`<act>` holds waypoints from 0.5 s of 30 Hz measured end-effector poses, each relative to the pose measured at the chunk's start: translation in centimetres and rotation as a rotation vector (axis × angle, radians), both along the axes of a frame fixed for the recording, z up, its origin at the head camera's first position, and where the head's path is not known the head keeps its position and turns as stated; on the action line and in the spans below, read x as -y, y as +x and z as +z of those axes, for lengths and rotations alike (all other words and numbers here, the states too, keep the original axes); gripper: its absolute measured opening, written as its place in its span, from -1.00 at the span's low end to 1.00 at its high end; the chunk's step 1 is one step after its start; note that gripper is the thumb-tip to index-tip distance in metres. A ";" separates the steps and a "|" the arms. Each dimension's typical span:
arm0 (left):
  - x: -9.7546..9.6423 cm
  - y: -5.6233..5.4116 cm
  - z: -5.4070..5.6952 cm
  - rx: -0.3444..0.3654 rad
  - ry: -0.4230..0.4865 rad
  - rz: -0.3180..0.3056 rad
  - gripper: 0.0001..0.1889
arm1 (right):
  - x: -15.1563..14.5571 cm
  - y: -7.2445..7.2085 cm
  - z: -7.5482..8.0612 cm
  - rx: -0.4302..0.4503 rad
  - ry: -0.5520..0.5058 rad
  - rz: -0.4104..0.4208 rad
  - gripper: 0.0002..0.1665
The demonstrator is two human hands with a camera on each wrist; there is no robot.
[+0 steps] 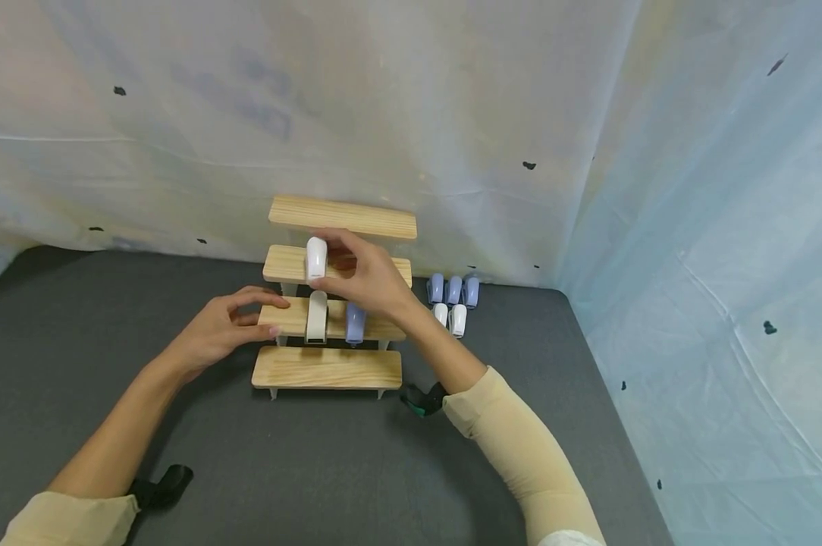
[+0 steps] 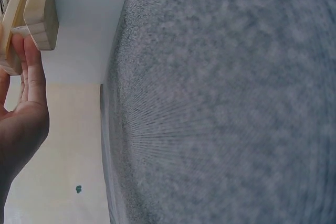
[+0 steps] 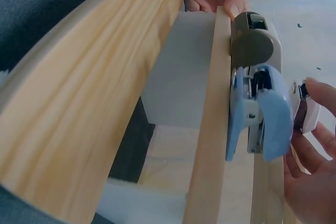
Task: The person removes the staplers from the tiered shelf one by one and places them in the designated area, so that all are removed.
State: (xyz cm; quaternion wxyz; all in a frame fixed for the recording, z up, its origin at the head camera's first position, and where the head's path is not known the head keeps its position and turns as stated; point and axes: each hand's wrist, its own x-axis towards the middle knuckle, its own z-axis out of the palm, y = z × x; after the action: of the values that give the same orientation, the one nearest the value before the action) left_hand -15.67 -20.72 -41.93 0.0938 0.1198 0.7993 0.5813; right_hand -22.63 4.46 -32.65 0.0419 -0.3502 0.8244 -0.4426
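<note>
My right hand (image 1: 366, 277) pinches a white stapler (image 1: 316, 259) between thumb and fingers, at the second-highest step of a wooden tiered stand (image 1: 325, 368). In the right wrist view the same stapler (image 3: 307, 109) shows at the fingertips, partly behind a blue stapler (image 3: 268, 111). My left hand (image 1: 223, 326) grips the left end of the step below, thumb along its front edge; the left wrist view shows its fingers (image 2: 34, 72) against the wood. On that step stand a cream, round-ended desk item (image 1: 317, 317) and, to its right, the blue stapler.
Three blue staplers (image 1: 454, 290) and two white ones (image 1: 458, 320) stand on the dark tabletop (image 1: 302, 470), right of the stand and behind the right forearm. Pale sheeting (image 1: 384, 91) hangs behind the table and on the right. A black strap piece (image 1: 165, 485) juts from the left sleeve.
</note>
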 end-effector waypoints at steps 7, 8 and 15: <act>-0.2 0.1 -0.1 0.001 0.005 -0.003 -0.47 | -1.5 0.2 -0.2 -0.005 -0.018 -0.002 -0.21; -0.2 0.1 -0.1 0.000 0.006 -0.002 -0.47 | -1.7 0.2 -0.2 -0.004 -0.022 -0.002 -0.21; -0.2 -0.1 -0.2 -0.011 -0.003 0.004 -0.46 | -3.2 0.4 -0.3 0.043 -0.069 -0.010 -0.23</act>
State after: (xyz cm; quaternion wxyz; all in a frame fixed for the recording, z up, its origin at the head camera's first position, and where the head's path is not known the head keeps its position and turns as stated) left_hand -15.75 -20.51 -42.15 0.0885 0.1211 0.8010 0.5795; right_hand -22.26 7.63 -32.97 0.0452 -0.3378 0.8093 -0.4785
